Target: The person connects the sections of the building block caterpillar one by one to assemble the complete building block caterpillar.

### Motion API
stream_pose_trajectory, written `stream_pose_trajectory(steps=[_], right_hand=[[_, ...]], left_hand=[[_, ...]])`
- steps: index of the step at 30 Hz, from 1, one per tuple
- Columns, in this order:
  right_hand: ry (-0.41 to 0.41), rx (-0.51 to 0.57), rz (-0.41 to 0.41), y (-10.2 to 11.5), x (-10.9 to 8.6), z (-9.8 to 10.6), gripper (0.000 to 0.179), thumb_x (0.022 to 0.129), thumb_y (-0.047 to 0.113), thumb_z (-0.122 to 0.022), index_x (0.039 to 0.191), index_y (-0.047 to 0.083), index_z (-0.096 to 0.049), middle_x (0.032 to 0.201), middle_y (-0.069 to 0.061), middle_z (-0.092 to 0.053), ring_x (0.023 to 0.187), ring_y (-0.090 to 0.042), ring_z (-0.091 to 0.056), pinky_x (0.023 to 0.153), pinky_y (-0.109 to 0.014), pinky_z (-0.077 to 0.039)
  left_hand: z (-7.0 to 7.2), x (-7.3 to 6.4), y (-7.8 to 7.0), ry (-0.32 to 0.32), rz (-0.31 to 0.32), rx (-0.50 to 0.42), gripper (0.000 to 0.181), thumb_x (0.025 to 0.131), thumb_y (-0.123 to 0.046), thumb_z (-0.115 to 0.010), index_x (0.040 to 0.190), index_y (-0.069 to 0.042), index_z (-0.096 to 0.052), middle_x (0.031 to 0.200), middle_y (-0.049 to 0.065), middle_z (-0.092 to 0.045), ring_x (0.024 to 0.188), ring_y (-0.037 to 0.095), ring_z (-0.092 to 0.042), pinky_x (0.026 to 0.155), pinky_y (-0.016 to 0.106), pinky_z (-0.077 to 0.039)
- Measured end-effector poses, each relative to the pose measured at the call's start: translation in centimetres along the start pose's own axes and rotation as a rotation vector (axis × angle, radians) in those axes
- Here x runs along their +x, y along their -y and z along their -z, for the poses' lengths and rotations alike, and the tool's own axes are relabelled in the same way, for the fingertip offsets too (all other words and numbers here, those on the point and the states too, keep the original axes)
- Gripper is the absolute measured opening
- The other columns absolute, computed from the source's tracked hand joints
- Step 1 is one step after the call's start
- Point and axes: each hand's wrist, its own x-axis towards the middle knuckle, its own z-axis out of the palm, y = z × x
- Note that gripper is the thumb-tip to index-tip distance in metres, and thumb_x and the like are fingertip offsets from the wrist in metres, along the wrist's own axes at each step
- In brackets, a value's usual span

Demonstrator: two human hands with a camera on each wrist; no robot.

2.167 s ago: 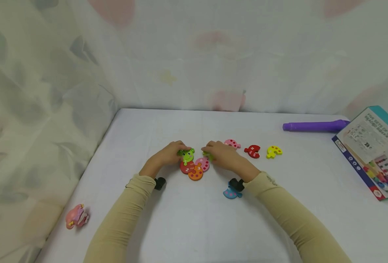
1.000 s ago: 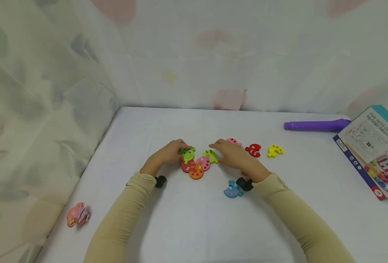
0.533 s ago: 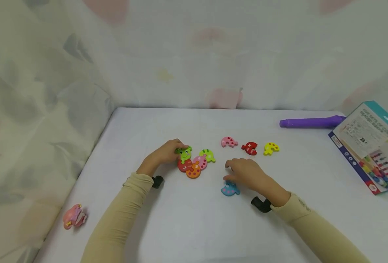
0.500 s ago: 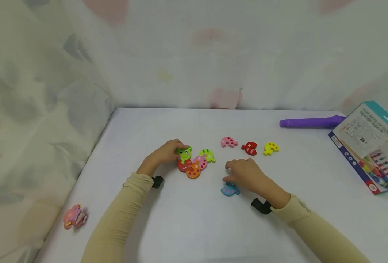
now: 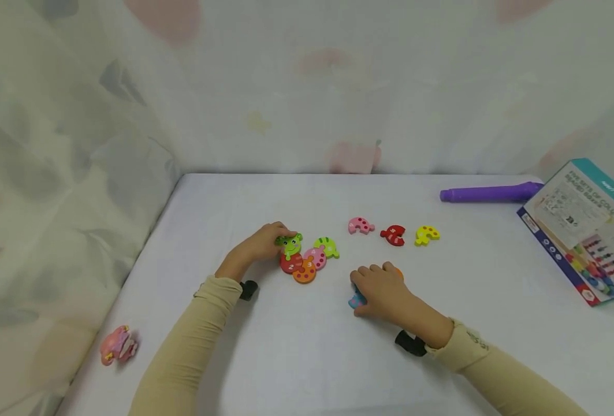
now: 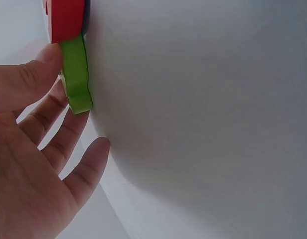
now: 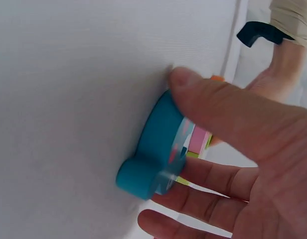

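Note:
A joined chain of puzzle pieces lies mid-table: a green smiling-face piece [image 5: 291, 247], red piece [image 5: 291, 264], orange dotted piece [image 5: 304, 271], pink piece [image 5: 315, 257] and green striped piece [image 5: 327, 247]. With thumb and fingers my left hand [image 5: 265, 241] holds the green face piece by its left side; the left wrist view shows its green edge [image 6: 75, 74] by the thumb. To the right, my right hand [image 5: 384, 292] has thumb and fingers about a blue dotted puzzle piece [image 7: 161, 144], mostly covered in the head view. An orange edge [image 5: 399, 273] peeks out behind that hand.
Farther back lie loose pink [image 5: 361, 225], red [image 5: 393, 235] and yellow [image 5: 427, 235] puzzle pieces. A purple tube [image 5: 488, 193] and a printed box [image 5: 582, 231] stand at the right. A pink toy figure [image 5: 118, 345] sits near the left edge.
My right hand has left the green striped piece, moved right and toward me, and come down around the blue piece. The left hand has stayed on the green face piece.

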Motion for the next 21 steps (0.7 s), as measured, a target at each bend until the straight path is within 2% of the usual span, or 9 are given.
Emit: stream_pose_trajectory(steps=[6, 11, 13, 16, 21], right_hand=[[-0.069, 0.074, -0.019, -0.2, 0.9, -0.2, 0.051, 0.067, 0.039, -0.078, 0.106, 0.013, -0.059, 0.092, 0.001, -0.057, 0.081, -0.016, -0.051, 0.075, -0.040, -0.042], [-0.136, 0.198, -0.083, -0.4, 2.8, -0.4, 0.051, 0.071, 0.031, -0.078, 0.113, 0.011, -0.057, 0.095, -0.002, -0.054, 0.076, -0.015, -0.052, 0.067, -0.032, -0.048], [-0.144, 0.269, -0.119, -0.4, 3.8, -0.4, 0.051, 0.072, 0.028, -0.078, 0.115, 0.010, -0.056, 0.097, -0.003, -0.052, 0.075, -0.015, -0.051, 0.064, -0.029, -0.048], [-0.140, 0.348, -0.166, -0.3, 5.0, -0.2, 0.052, 0.074, 0.026, -0.077, 0.118, 0.008, -0.055, 0.100, -0.005, -0.051, 0.076, -0.017, -0.051, 0.068, -0.030, -0.050], [-0.126, 0.387, -0.223, -0.1, 6.2, 0.1, 0.055, 0.074, 0.029, -0.077, 0.119, 0.007, -0.055, 0.101, -0.006, -0.051, 0.079, -0.019, -0.051, 0.073, -0.033, -0.051]], left_hand=[[-0.5, -0.2, 0.0, 0.017, -0.011, -0.022, 0.048, 0.082, 0.003, -0.062, 0.128, -0.007, -0.055, 0.119, 0.012, -0.052, 0.115, 0.028, -0.047, 0.101, 0.040, -0.039], [-0.7, -0.4, -0.1, 0.005, -0.006, -0.017, 0.048, 0.082, 0.003, -0.061, 0.128, -0.008, -0.055, 0.118, 0.011, -0.052, 0.114, 0.027, -0.048, 0.101, 0.040, -0.039], [-0.6, -0.4, -0.2, -0.007, 0.000, -0.008, 0.048, 0.082, 0.003, -0.061, 0.128, -0.009, -0.055, 0.118, 0.011, -0.052, 0.114, 0.027, -0.048, 0.101, 0.039, -0.039], [-0.4, -0.4, -0.2, -0.008, 0.015, -0.003, 0.047, 0.083, 0.003, -0.060, 0.128, -0.010, -0.055, 0.119, 0.010, -0.052, 0.115, 0.026, -0.048, 0.101, 0.039, -0.038], [-0.1, -0.4, -0.3, -0.015, 0.010, -0.017, 0.047, 0.083, 0.003, -0.060, 0.128, -0.009, -0.056, 0.117, 0.009, -0.053, 0.114, 0.025, -0.048, 0.101, 0.039, -0.039]])
